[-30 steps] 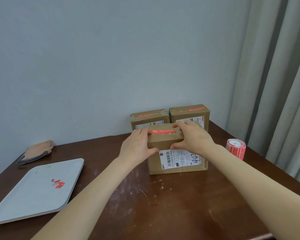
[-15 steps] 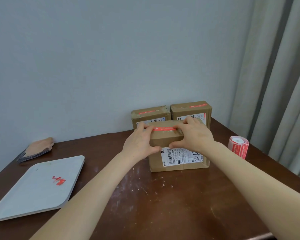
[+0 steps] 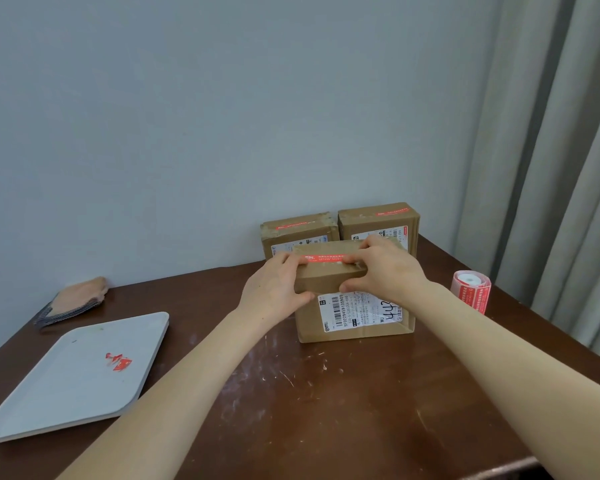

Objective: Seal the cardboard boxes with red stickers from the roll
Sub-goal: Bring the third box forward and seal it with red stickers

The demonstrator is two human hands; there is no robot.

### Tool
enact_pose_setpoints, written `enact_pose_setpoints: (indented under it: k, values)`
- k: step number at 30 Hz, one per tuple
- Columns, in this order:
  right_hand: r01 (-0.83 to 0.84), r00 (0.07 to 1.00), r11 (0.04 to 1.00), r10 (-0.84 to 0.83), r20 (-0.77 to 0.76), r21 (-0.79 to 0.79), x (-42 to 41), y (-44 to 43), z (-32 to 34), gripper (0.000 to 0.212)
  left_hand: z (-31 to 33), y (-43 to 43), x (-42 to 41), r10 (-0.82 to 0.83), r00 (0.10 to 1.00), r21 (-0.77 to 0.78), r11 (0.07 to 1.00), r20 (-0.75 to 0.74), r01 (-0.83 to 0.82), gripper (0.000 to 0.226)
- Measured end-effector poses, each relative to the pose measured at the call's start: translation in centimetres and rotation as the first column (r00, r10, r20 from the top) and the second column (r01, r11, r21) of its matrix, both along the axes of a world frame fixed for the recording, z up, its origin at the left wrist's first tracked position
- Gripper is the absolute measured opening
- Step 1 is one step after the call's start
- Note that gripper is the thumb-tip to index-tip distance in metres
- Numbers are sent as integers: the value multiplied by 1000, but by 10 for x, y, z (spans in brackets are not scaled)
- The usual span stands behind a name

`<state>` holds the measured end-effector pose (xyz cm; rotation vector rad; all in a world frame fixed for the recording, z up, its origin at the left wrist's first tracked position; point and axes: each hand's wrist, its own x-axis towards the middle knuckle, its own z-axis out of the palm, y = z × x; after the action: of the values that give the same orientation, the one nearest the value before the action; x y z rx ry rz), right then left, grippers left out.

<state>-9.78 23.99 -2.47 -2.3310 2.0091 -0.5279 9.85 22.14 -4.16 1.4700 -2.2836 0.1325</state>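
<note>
1. Start at the table (image 3: 326,410): scuffed wood on the near side of the fingers.
2. Find the tray (image 3: 66,393) well left of the left fingers (image 3: 290,263) and nearer than them. Note red scraps (image 3: 118,362) on it.
3. Check the left hand (image 3: 274,292): fingers curled together over the top left edge of the box (image 3: 329,278), thumb on the front face, gripping.
4. Check the right hand (image 3: 388,271): same grip on the right side, fingers (image 3: 359,258) pressed together on the top, thumb below on the front face.
5. Find the sticker (image 3: 323,258) flat on the box top, middle showing between the two sets of fingertips, both ends under them.
6. Compare with one second ago: same grip, same fingertip places, same stretch of sticker on show, only a slight shift of view. Read as press-down nearly finished. Judge this box sealed.
7. Find the roll (image 3: 471,292) upright on the table, right of the right fingers, well apart, untouched.
8. Look just beyond the fingertips: rear-left box (image 3: 298,233) and rear-right box (image 3: 378,220), side by side, each with a red sticker on top. Judge both done.
9. No unsealed box in view; task likely near its end.
</note>
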Motion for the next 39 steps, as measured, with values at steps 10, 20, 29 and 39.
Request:
enact_pose_setpoints:
  k: [10, 20, 29, 39]
  values:
    - [7, 1000, 1000, -7, -2, -1, 0, 1, 0, 61, -4, 3, 2, -15, 1000, 4, 1000, -19, 15, 64]
    - [54, 998, 995, -56, -15, -87, -8, -7, -8, 86, -14, -1, 7, 19, 986, 100, 995, -163, -3, 81]
    - [250, 716, 942, -337, 612, 226, -40, 12, -51, 101, -54, 21, 10, 263, 788, 503, 862, -557, 67, 63]
    - [256, 615, 964, -221, 757, 73, -46, 4, -9, 71, 12, 16, 8, 200, 527, 369, 898, -826, 239, 50]
